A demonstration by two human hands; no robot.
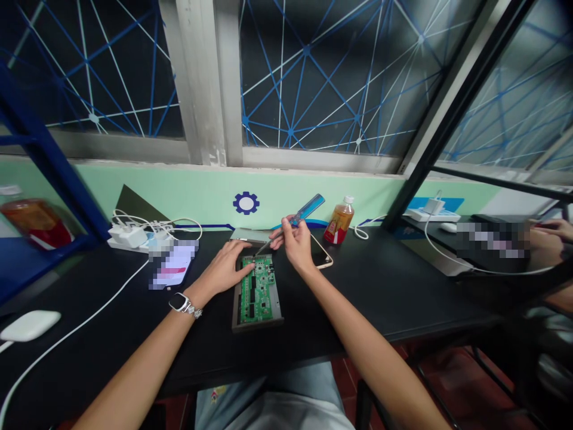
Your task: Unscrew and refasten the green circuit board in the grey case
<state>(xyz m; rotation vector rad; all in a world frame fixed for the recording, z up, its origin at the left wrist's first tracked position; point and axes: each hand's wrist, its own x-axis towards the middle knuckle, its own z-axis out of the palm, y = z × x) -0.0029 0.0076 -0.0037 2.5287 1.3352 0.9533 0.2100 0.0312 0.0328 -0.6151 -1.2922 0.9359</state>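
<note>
A green circuit board [258,292] sits in a shallow grey metal housing [258,326] on the black desk. My left hand [227,266] grips its far left part, the thumb lying on the board and the fingers at the far edge. In my right hand [293,240] is a screwdriver [310,208] with a clear blue handle, tilted so the shaft runs down to the far end of the board. The tip is too small to tell whether it sits in a screw. A grey panel [244,235] lies behind the housing, partly covered by my hands.
A phone with a lit screen [175,264] and a white power strip [134,240] are at the left. Behind my right hand lie another phone [323,259] and an upright drink bottle [340,221]. A white cable [89,321] crosses the left side. Another person's hands [553,236] show far right.
</note>
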